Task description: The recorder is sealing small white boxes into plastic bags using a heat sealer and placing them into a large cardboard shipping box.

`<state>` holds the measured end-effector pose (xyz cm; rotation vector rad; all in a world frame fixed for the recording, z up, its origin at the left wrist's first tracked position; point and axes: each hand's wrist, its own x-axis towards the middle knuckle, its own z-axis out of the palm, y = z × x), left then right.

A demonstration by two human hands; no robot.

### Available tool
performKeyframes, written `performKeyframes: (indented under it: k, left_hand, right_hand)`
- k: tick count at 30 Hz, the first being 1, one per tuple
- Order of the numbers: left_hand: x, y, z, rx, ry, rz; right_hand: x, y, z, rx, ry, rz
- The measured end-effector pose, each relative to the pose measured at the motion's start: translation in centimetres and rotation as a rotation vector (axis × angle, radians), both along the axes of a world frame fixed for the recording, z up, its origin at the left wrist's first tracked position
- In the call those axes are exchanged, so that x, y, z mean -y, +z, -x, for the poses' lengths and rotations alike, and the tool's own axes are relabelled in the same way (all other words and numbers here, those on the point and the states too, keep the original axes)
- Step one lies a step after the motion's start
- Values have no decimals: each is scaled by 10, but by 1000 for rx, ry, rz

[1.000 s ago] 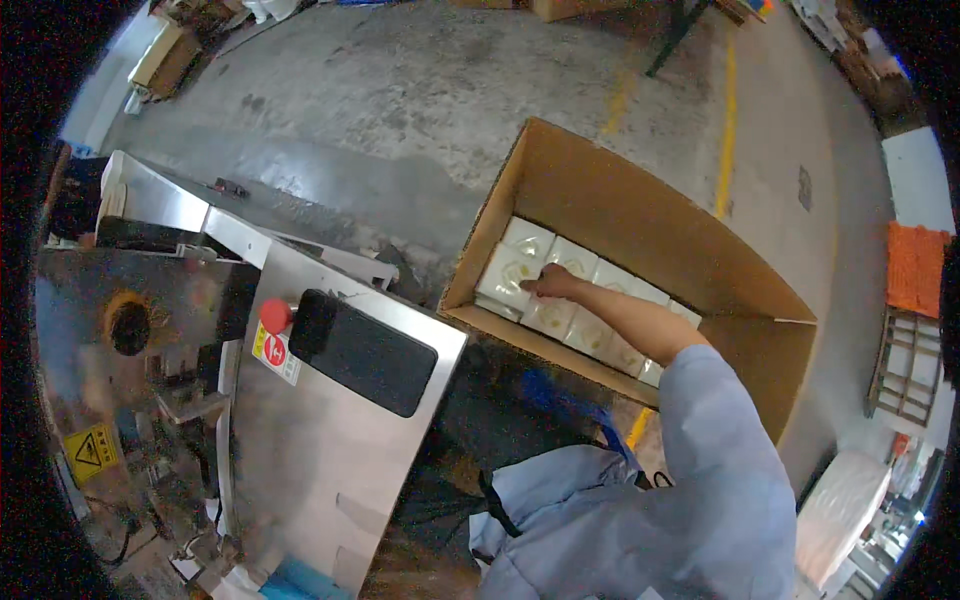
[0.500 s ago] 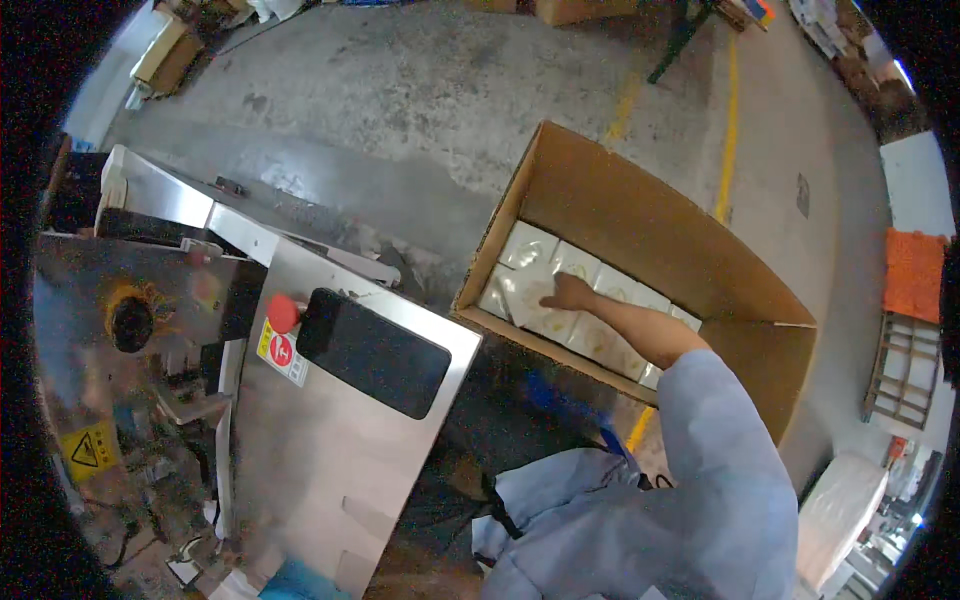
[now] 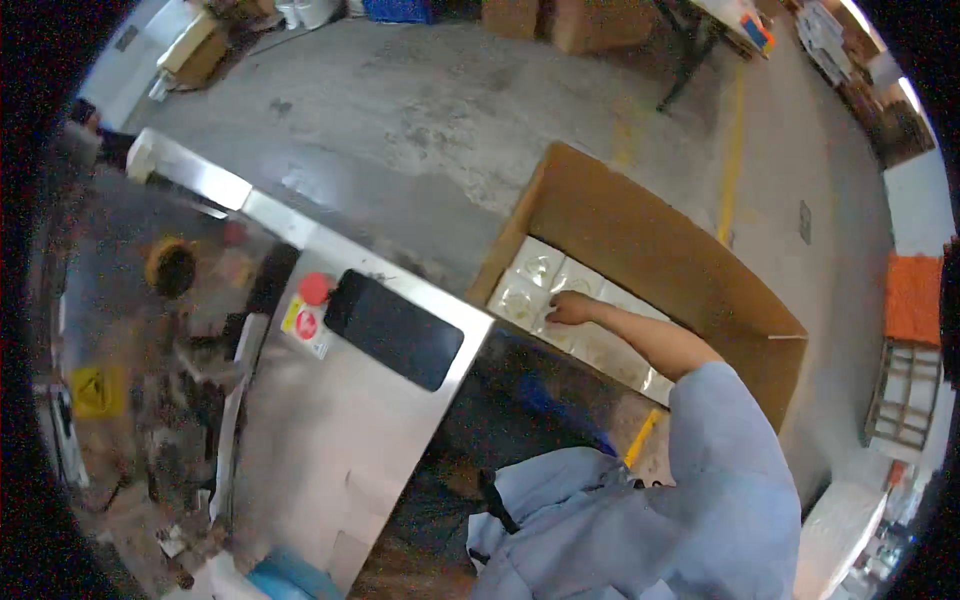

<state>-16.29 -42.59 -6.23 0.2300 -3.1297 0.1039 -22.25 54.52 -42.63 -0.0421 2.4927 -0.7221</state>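
My right hand (image 3: 572, 308) reaches into a large open cardboard box (image 3: 640, 225) on the floor and rests on the clear plastic packets (image 3: 528, 283) that lie flat in rows at its bottom. Its fingers look curled against a packet, but whether they grip it does not show. The forearm comes out of a light blue sleeve (image 3: 735, 450). My left hand is out of sight.
A stainless steel machine (image 3: 330, 420) with a black screen (image 3: 393, 328) and a red round button (image 3: 314, 288) stands to my left. Bare concrete floor (image 3: 400, 110) with a yellow line (image 3: 735, 130) lies beyond the box. More cartons stand at the far edge.
My right hand has slid a little toward the near left part of the box, pressing on the packets. The view has shifted slightly.
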Motion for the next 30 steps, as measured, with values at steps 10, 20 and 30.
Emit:
performKeyframes:
  k: [10,20,30]
  left_hand:
    - [-218,126,-50,-682,202,-706]
    - [-419,116,-79,-294,-150,-1256]
    - [-419,55,-101,-738,51,-795]
  right_hand:
    - [81,348,38,-630,-439,505]
    - [335,490,-18,-435,603,696]
    - [371,462,-36,-945,696,670]
